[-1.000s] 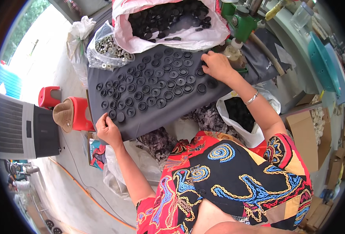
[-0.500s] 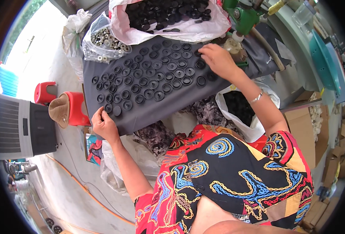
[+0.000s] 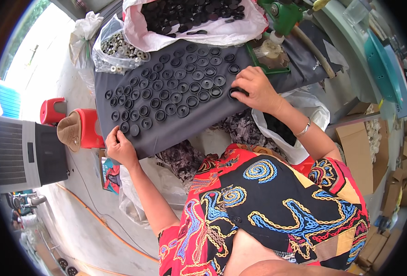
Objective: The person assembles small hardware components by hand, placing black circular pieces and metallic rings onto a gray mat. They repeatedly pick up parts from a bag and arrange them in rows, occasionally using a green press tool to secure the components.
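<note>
Many round black ring-shaped parts [image 3: 183,86] lie spread in rough rows on a dark grey cloth [image 3: 162,135] over the table. At the right end of the rows, my right hand [image 3: 258,90] closes its thumb and fingers on a black ring part [image 3: 237,92], partly covered by the fingers. My left hand [image 3: 120,148] rests at the cloth's near left edge with fingertips pressed together, beside a black disc [image 3: 124,127]. Whatever lies between those fingertips is too small to make out.
Behind the rows, a white sack [image 3: 143,40] holds loose black parts. A clear bag of small metal pieces [image 3: 120,48] lies beside it. At the right stands a green hand press [image 3: 281,18]. Below my right forearm hangs another white bag [image 3: 316,115]; red stools [image 3: 89,129] are at left.
My right hand has come nearer to me from the far right of the rows and now closes on a ring part. My left hand stays nearly where it was; the view has shifted slightly.
</note>
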Tool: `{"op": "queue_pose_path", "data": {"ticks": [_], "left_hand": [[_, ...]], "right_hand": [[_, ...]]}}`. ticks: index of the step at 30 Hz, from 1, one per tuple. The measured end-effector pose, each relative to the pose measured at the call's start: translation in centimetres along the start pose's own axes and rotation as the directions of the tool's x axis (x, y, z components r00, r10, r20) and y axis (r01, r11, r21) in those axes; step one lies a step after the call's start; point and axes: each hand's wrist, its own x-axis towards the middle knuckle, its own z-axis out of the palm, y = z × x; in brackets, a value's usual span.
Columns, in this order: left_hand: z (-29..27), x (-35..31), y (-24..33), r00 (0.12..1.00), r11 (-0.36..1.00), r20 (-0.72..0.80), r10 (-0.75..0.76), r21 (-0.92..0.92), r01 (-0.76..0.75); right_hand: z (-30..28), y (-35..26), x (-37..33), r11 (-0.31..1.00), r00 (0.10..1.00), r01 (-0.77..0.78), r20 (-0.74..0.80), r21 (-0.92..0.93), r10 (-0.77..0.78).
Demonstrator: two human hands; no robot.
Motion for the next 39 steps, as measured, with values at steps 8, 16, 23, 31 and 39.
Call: {"op": "queue_pose_path", "data": {"ticks": [8,16,23,31,39], "left_hand": [[-0.1,-0.2,-0.2,0.998,0.999,-0.037,0.052,-0.008,-0.052],[-0.7,-0.2,0.9,0.997,0.998,-0.057,0.049,-0.030,-0.051],[-0.9,0.1,1.0,0.997,0.998,-0.053,0.049,-0.044,-0.051],[-2.3,-0.3,1.4,0.997,1.000,-0.075,0.023,-0.011,-0.024],[-1.3,0.0,1.4,0.991,0.992,-0.125,0.048,-0.111,-0.062]], "right_hand": [[0.5,0.2,0.3,0.998,0.998,-0.039,-0.042,-0.056,0.036],[0.9,-2.1,8.6,0.971,0.982,0.059,-0.189,0.230,-0.015],[13.2,-4.2,25.8,0.783,0.982,0.018,-0.159,0.622,0.104],[25.4,-5.0,37.4,0.998,0.996,-0.034,0.083,-0.049,0.038],[21.7,-5.4,37.8,0.915,0.907,-0.280,0.232,-0.290,0.351]]}}
